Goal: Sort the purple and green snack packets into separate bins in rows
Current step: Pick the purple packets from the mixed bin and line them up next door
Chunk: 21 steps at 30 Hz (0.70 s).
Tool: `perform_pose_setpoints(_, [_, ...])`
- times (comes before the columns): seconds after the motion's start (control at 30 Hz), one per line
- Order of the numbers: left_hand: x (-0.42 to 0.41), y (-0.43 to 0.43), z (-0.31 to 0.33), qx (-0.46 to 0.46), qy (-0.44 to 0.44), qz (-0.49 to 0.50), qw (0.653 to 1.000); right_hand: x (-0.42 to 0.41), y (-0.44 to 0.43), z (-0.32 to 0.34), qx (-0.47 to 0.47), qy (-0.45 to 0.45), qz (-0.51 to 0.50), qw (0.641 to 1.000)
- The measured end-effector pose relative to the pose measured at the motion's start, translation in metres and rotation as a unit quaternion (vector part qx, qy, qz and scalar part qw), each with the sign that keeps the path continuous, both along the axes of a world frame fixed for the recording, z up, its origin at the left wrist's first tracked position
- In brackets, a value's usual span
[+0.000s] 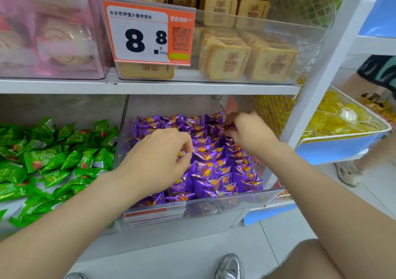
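Both hands (159, 156) (249, 134) pinch purple packets (205, 167) inside bin (225, 203).

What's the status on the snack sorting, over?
Both hands in clear bin: left hand and right hand each pinching purple packets. Purple rows mostly lined up; green packets jumbled alongside. Nothing blocking.

In the bin (214, 206) rowed packets (211, 163) are held, loose packets (49, 160) heaped to its left, biscuits (225, 62) shelved above.
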<state>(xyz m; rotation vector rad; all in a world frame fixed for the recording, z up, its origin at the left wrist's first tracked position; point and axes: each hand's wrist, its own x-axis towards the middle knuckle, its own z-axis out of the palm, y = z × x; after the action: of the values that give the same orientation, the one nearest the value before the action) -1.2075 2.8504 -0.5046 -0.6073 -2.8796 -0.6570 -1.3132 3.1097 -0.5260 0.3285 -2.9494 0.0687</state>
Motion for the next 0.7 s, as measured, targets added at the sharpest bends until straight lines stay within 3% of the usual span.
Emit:
perform_pose_setpoints(0.33, [-0.001, -0.005, -0.002, -0.010, 0.012, -0.010, 1.000, -0.012, -0.010, -0.015, -0.051, 0.013, 0.048, 0.998])
perform_pose_setpoints(0.57, [0.001, -0.010, -0.002, -0.003, 0.028, -0.032, 0.999, 0.005, -0.013, -0.005, -0.031, -0.012, 0.052, 0.998])
perform_pose_setpoints(0.7, [0.010, -0.017, 0.004, -0.006, 0.058, -0.039, 0.998, 0.027, -0.036, 0.020, -0.095, 0.023, 0.030, 0.995])
